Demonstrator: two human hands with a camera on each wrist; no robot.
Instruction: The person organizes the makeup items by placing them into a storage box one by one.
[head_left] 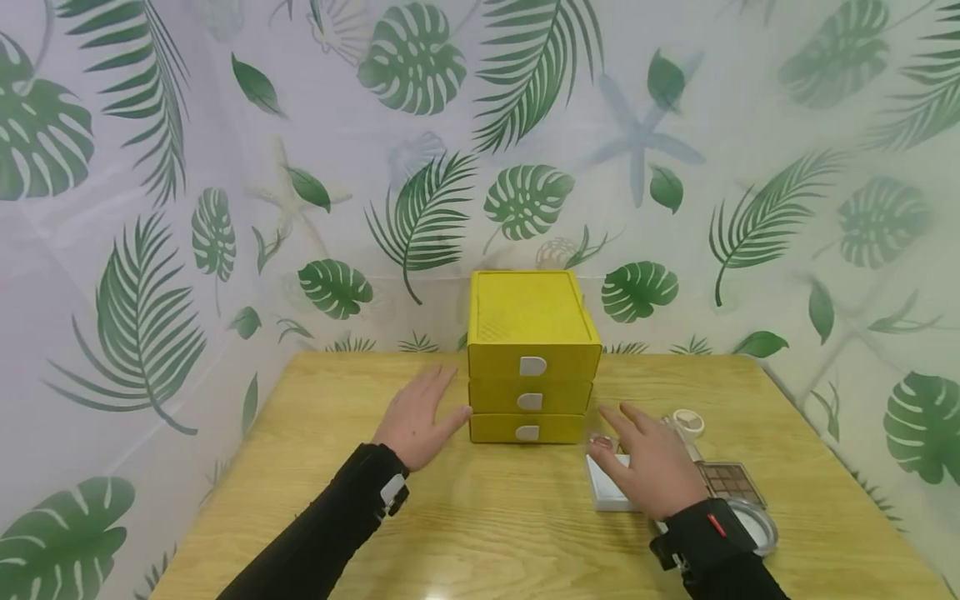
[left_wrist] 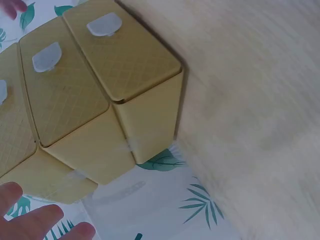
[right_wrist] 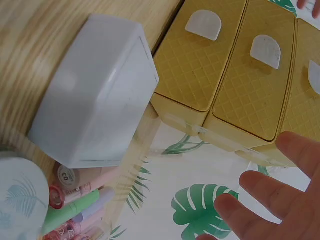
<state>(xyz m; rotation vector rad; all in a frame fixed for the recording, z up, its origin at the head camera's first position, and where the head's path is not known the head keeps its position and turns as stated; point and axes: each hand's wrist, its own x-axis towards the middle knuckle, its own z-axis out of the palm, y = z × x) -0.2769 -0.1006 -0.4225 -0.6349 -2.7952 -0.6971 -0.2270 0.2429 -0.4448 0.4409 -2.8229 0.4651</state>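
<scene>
A yellow three-drawer box stands at the back middle of the table, its drawers closed, each with a whitish tab handle. My left hand is held at its left side, fingers straight and thumb spread toward the lower drawers; whether it touches the box I cannot tell. To the right of the box my right hand hovers with spread fingers, holding nothing. Partly beneath that hand in the head view is a white box. Fingertips of each hand also show in the wrist views, beside the yellow drawers.
Right of the drawers lie cosmetics: an eyeshadow palette, a small round item, a round silver-rimmed item and several slim makeup tubes. A leaf-printed cloth hangs behind the wooden table.
</scene>
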